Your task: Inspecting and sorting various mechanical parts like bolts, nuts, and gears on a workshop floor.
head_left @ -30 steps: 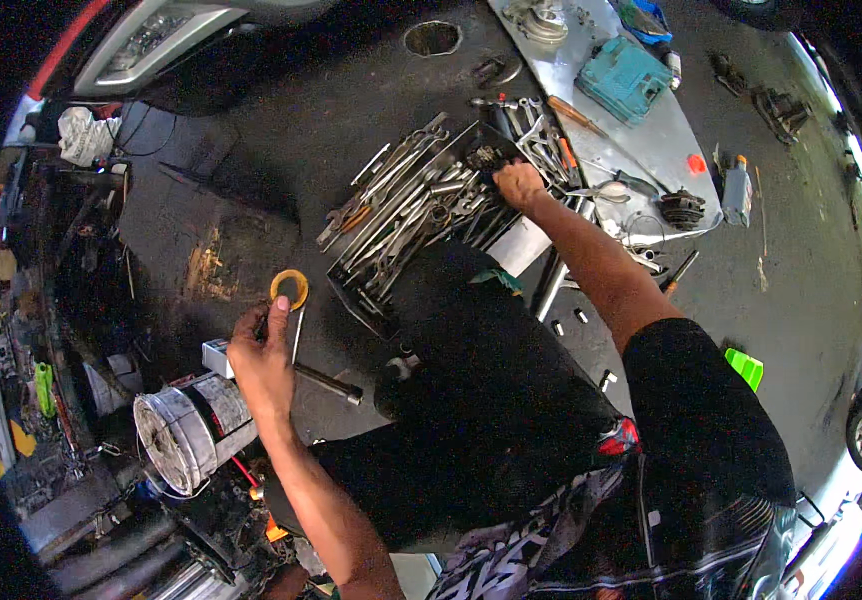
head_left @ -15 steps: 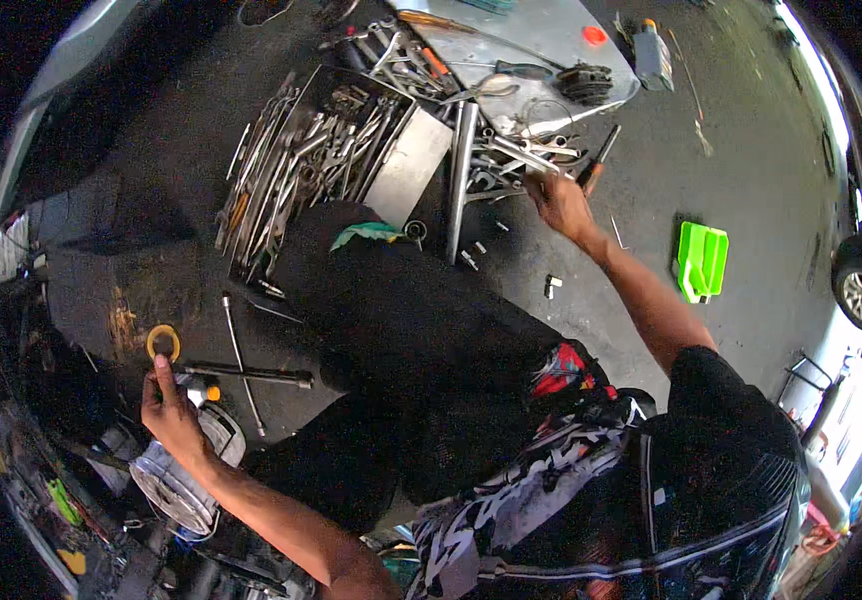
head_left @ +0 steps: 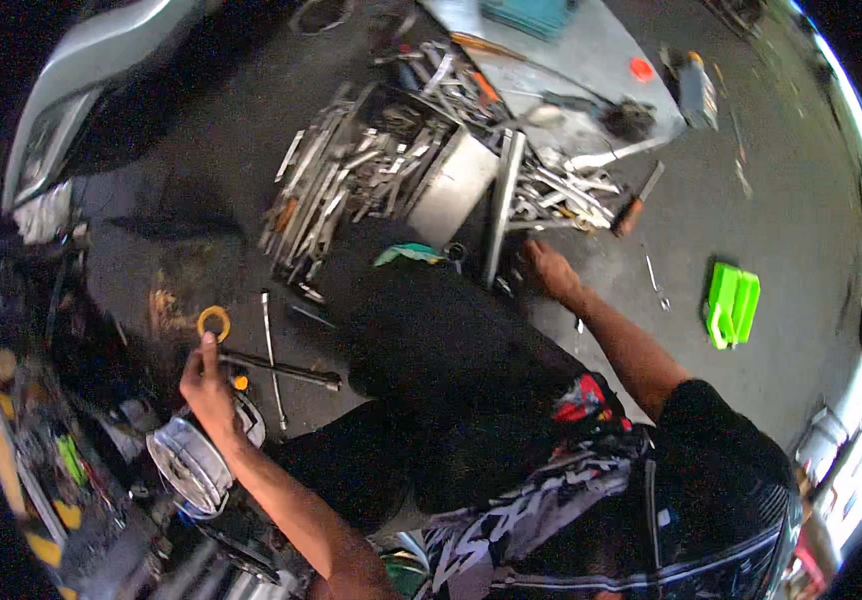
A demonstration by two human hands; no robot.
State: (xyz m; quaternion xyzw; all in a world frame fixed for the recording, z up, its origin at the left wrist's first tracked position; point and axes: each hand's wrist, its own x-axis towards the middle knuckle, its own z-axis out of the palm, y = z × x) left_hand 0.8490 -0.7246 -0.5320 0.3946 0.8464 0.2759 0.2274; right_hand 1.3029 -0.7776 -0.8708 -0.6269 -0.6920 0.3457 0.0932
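Note:
My left hand [head_left: 210,388], at the left, pinches a yellow ring [head_left: 214,323] at its fingertips, held up over the floor beside a cross-shaped lug wrench [head_left: 296,373]. My right hand [head_left: 554,275] reaches low over the floor, just below a heap of wrenches [head_left: 563,196] and right of a long metal bar [head_left: 504,208]. Motion blurs its fingers, and whether they hold anything cannot be made out. Small metal pieces lie near that hand, partly covered by it.
A tool box [head_left: 369,165] full of sockets and long tools stands beyond my knee. Behind it lies a metal sheet [head_left: 551,70] bearing tools. A bright green tray [head_left: 732,305] sits at the right. A round metal part [head_left: 191,465] is below my left hand.
My right hand has drawn back from the wrenches toward the small metal pieces. My left hand still has the yellow ring. The whole view has shifted.

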